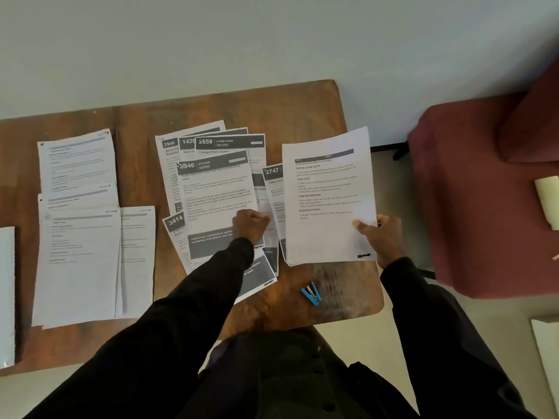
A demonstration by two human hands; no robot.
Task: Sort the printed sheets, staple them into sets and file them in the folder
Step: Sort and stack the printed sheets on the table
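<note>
View from above of a person in black sleeves [169, 322] standing at the 6 o'clock edge of a brown wooden tabletop [281, 110].

Nearest, at 5 o'clock on the tabletop, a small blue stapler [311, 293] lies alone on bare wood, just below the papers.

Above it, toward 4 o'clock, the right hand [381, 237] holds a stack [328, 189] of white printed sheets by its lower right corner. The thumb lies on the front page and the fingers are hidden behind. The stack is tilted up toward the camera, and its right side reaches past the tabletop's edge.

At the centre, the left hand [250, 225] rests on a spread of overlapping sheets [230, 143] with dark header bars and large numbers. Its fingers [257, 217] are curled tight at the right edge of the top sheet [217, 195], numbered 2946, and seem to pinch that edge.

At 9 o'clock, well apart from the spread, lie piles [78, 252] of plainer white pages, overlapping one another. At the far left a flat white item [6, 297] is cut off by the frame; whether it is the folder cannot be told.

At 3 o'clock, off the tabletop, stands a dark red armchair [484, 192]. A pale wall [242, 40] fills the view at 12 o'clock.
</note>
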